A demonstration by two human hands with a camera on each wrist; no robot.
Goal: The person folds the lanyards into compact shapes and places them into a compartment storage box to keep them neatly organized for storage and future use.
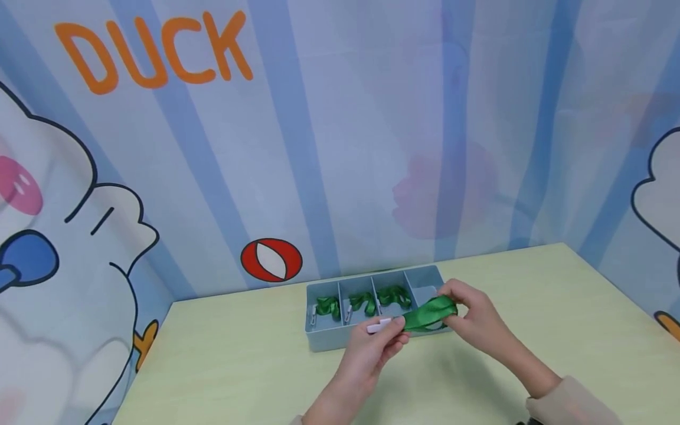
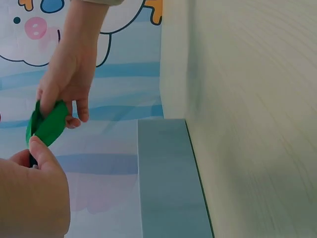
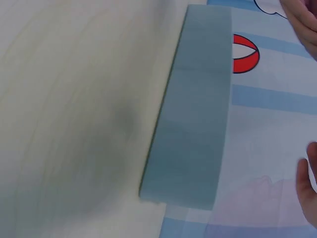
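Both hands hold a green ribbon lanyard [image 1: 429, 313], folded into loops, in front of the grey-blue divided tray. My left hand [image 1: 372, 356] pinches it between thumb and fingers at its white clip end [image 1: 378, 326]. At the other end, my right hand [image 1: 476, 319] pinches the ribbon loops by the tray's right compartment. In the left wrist view the green lanyard [image 2: 50, 124] stretches between the two hands. Only parts of the hands show at the right edge of the right wrist view, and the lanyard is out of that picture.
The grey-blue tray [image 1: 329, 340] stands at the back of the pale yellow table [image 1: 228, 366], near the cartoon-printed curtain [image 1: 366, 147]. Three of its compartments each hold a coiled green lanyard with a pale clip, such as the leftmost lanyard [image 1: 328, 307].
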